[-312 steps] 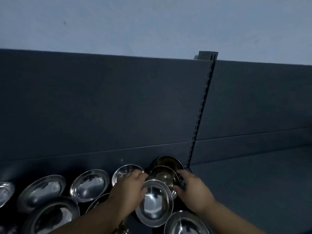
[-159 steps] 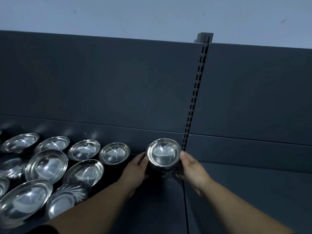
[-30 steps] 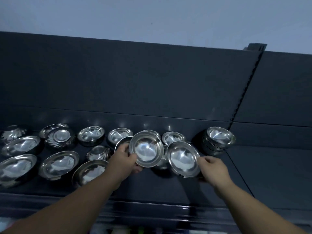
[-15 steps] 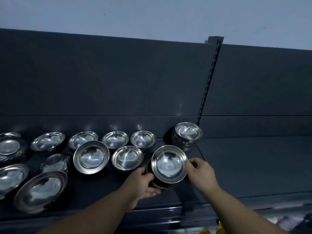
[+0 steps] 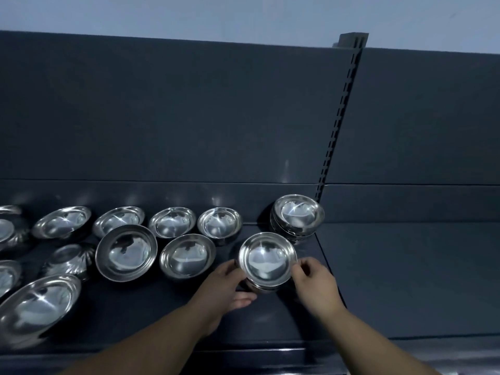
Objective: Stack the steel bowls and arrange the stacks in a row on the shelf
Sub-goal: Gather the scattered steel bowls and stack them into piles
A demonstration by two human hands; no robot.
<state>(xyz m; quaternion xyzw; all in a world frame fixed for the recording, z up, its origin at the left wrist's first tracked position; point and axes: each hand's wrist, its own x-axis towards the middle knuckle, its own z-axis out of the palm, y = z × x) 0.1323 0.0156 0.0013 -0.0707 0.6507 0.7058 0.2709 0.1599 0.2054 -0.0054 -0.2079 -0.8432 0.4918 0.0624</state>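
A small stack of steel bowls (image 5: 267, 259) stands on the dark shelf (image 5: 270, 320), right of the middle. My left hand (image 5: 226, 285) grips its left side and my right hand (image 5: 316, 286) grips its right rim. Behind it, against the back panel, stands another stack of bowls (image 5: 297, 216). Several loose steel bowls lie to the left, among them one (image 5: 187, 255) next to my left hand, a wider one (image 5: 126, 251) and a row of smaller ones (image 5: 219, 222) along the back.
A slotted upright post (image 5: 339, 120) divides the back panel just right of the rear stack. A fluted bowl (image 5: 69, 259) and a large bowl (image 5: 38, 307) lie at the left. The shelf's front edge (image 5: 243, 353) runs under my forearms.
One second ago each hand held a separate bowl tilted up. Now they sit together as one stack in front of the rear stack, and both hands hold it.
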